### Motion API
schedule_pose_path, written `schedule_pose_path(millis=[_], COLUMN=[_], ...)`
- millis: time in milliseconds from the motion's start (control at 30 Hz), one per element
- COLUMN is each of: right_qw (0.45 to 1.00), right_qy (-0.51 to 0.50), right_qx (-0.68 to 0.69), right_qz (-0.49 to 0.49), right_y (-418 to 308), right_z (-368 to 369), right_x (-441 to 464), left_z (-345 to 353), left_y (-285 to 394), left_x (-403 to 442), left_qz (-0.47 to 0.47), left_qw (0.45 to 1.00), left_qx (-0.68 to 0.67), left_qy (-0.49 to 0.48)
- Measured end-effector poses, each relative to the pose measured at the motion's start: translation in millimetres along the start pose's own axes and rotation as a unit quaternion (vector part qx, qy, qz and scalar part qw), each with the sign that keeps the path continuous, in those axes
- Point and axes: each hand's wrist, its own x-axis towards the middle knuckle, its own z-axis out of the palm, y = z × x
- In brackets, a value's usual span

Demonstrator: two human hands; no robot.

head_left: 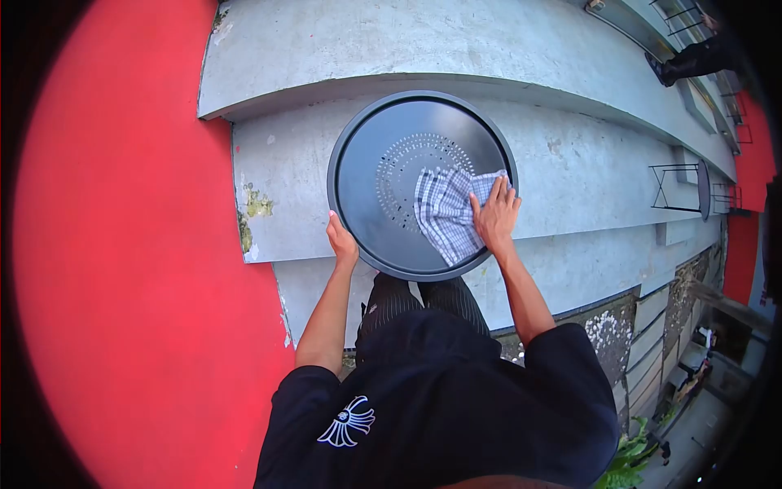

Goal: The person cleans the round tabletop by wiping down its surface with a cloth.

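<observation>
In front of my legs is a round dark-grey metal tabletop (pixel 362 175) with a raised rim and rings of small punched holes around its middle. My left hand (pixel 342 242) is closed on the rim at the lower left, its thumb on the edge and the other fingers mostly hidden beneath. A blue-and-white checked cloth (pixel 444 213) lies crumpled over the right part of the top, covering some of the holes. My right hand (pixel 496 216) grips the cloth's right side and presses it down near the rim. Whatever supports the top is hidden underneath.
Wide pale concrete steps (pixel 570 155) run across the view, with worn patches at their left ends. Red ground (pixel 147 244) borders them. Off to the right stands a small round table (pixel 704 189) on thin legs. A person's dark-clothed leg (pixel 692 61) shows at the upper right.
</observation>
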Motion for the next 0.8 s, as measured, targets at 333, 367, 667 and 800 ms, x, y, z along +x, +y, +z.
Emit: schedule_pose_path(millis=[333, 367, 667, 800], right_qw=[0.989, 0.983, 0.853, 0.848], right_qy=[0.016, 0.014, -0.122, -0.153], right_qx=[0.145, 0.179, 0.248, 0.186], right_qz=[-0.027, -0.028, -0.442, -0.473], right_y=[-46, -68, -134, -71], right_z=[21, 17, -35, -34], right_x=[20, 32, -62, -42], left_z=[2, 2, 5, 4], left_y=[4, 6, 21, 29], left_x=[-2, -2, -10, -13], left_qz=[0.005, 0.005, 0.023, -0.029], left_qw=[0.998, 0.999, 0.999, 0.999], left_qx=[0.050, 0.044, 0.033, 0.040], left_qy=[0.030, 0.026, 0.033, 0.003])
